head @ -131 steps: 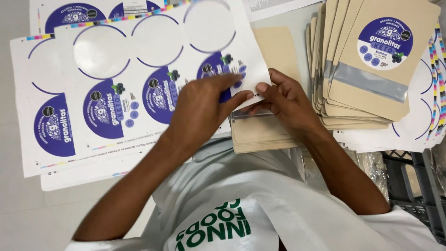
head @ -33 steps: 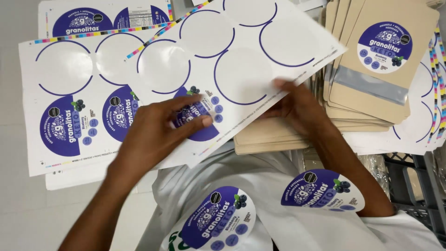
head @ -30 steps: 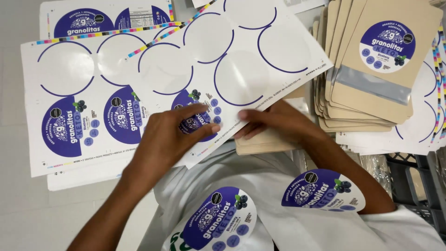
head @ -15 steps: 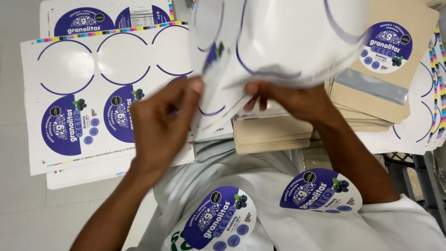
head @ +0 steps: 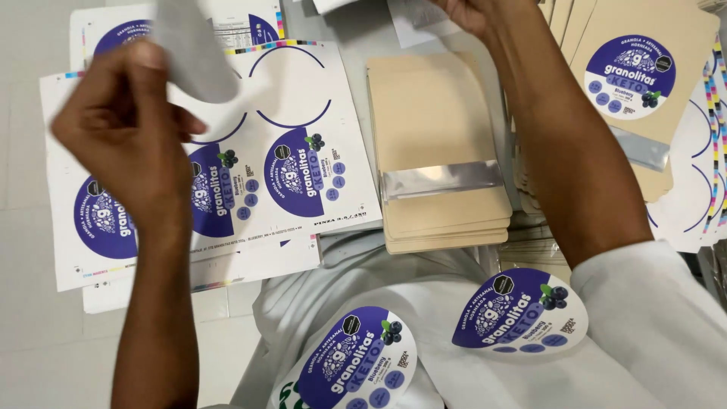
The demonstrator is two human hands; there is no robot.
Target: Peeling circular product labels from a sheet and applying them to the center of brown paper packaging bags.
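Two round purple stickers sit stuck to the white shirt at the bottom of the frame, one (head: 356, 365) lower centre, one (head: 519, 310) to its right, both flat with edges down. Left hand (head: 125, 140) is raised at upper left, fingers pinched on a curled white strip of backing paper (head: 193, 49), blurred. Right hand (head: 463, 14) is at the top edge, mostly cut off by the frame; it looks closed on a white sheet (head: 413, 19), but how it grips I cannot tell. Sticker sheet (head: 288, 163) lies flat at centre left, two purple stickers left on it beside empty round outlines; more sheets lie under it. Stack of tan pouches (head: 443, 163) sits centre, each with a silver strip; top pouch bare. A fanned pile of labelled pouches (head: 640, 91) fills upper right. Risks, as I judge them: the loose backing paper could drop onto the sheet and catch a sticker edge; stickers parked on cloth may pick up lint and lose tack, or fold on themselves if the shirt shifts; the right forearm, crossing over the pouch stack, could nudge it askew; a hurried peel could crease a sticker.
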